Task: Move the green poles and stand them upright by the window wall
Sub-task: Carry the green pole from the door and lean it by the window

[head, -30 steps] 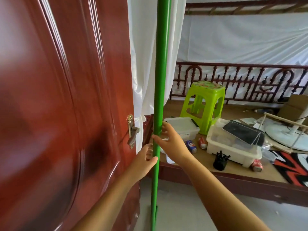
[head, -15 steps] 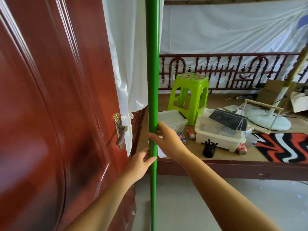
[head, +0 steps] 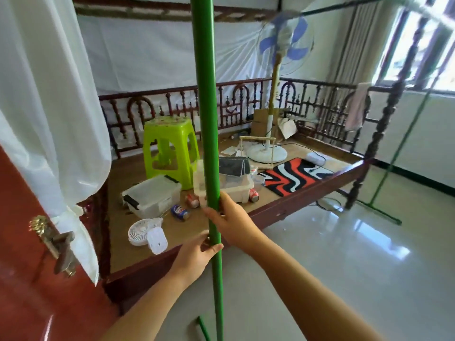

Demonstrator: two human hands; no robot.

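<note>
Head view: your right hand [head: 232, 221] and left hand [head: 195, 254] both wrap their fingers around the upright green pole [head: 208, 124], left just below right. It stands off the bed's [head: 305, 195] front edge, door [head: 22, 279] at left.

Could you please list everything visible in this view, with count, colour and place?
green pole: one, held upright, centre
second green pole: one, leaning near the window, right
stool: one, lime green, on the bed platform
storage boxes: two, clear plastic, by the stool
drink cans: three, beside the boxes
small fan: one, white, platform front
pedestal fan: one, blue blades, platform back
rug: one, red, black, white
door: one, red-brown, left
left hand: gripping the pole, lower
right hand: gripping the pole, higher
</note>
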